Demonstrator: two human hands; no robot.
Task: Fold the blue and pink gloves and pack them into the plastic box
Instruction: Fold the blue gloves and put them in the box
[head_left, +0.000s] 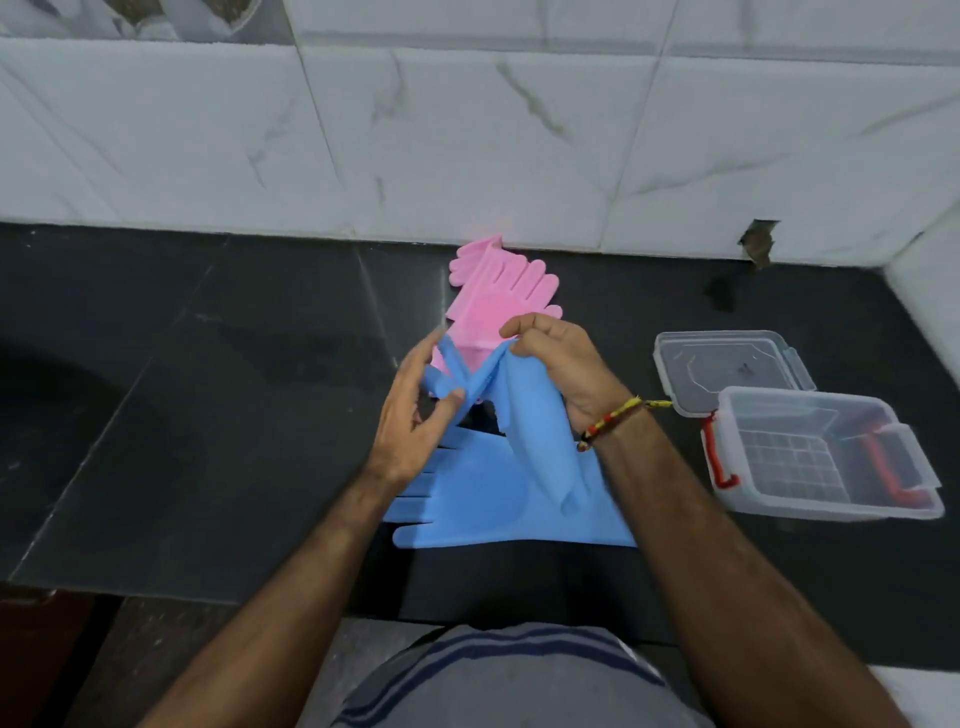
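Head view: I see both hands raised over the dark counter (208, 415), holding one blue glove (524, 415) between them. The left hand (410, 415) pinches its finger end; the right hand (561, 364) grips its upper edge. A second blue glove (493, 509) lies flat beneath. The pink gloves (493, 296) lie just beyond the hands. The open plastic box (821, 452) stands to the right, its lid (727, 364) beside it.

The gloves are plain blue (498, 499) and pink (493, 301); the counter (208, 415) is black stone, the wall tiles (467, 145) white with grey veins, the plastic box (821, 457) clear with red handles, the wrist thread (610, 421) red and yellow
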